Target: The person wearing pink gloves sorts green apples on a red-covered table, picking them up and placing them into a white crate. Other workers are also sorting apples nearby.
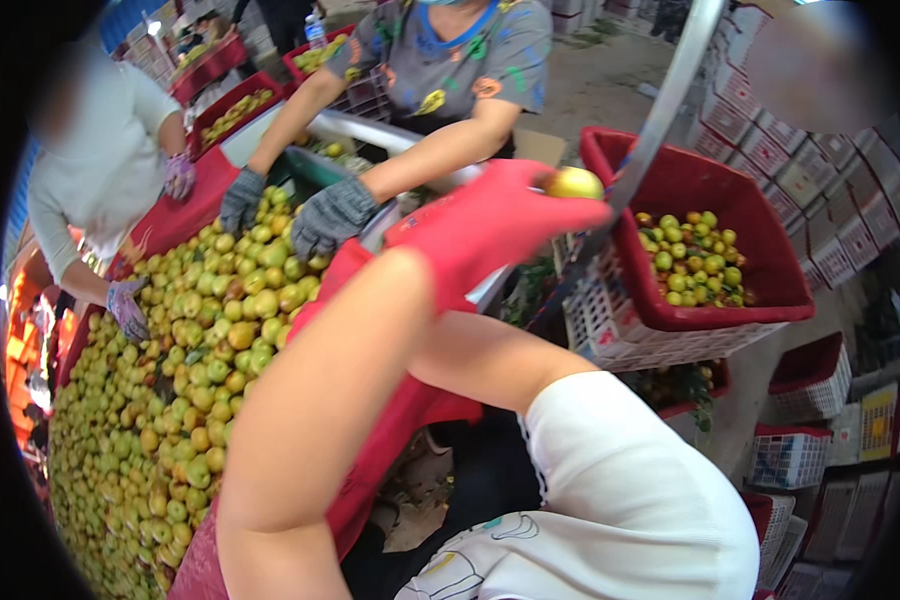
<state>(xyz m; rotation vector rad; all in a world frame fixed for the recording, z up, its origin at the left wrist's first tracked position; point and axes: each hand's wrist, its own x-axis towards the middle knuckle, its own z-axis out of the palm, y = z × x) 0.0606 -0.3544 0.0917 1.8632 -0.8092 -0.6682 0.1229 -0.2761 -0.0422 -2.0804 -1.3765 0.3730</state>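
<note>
My left hand (pixel 506 210), in a red glove, reaches across to the right and holds a yellow-green fruit (pixel 574 184) at its fingertips, a little left of a red-lined basket (pixel 720 319). My right forearm passes behind my left one; my right hand is mostly hidden there, and its grip cannot be made out. A large heap of green and brown jujube-like fruits (pixel 195 352) lies on red cloth (pixel 375 450) to my left. Smaller fruits of the same kind sit in the lined basket.
Across from me, a person's grey-gloved hands (pixel 334 217) touch the heap; another person's purple-gloved hand (pixel 127 309) rests at its left side. A slanting metal pole (pixel 660 112) stands beside the basket. Stacked cartons (pixel 772 135) and lined crates (pixel 810 379) stand at the right.
</note>
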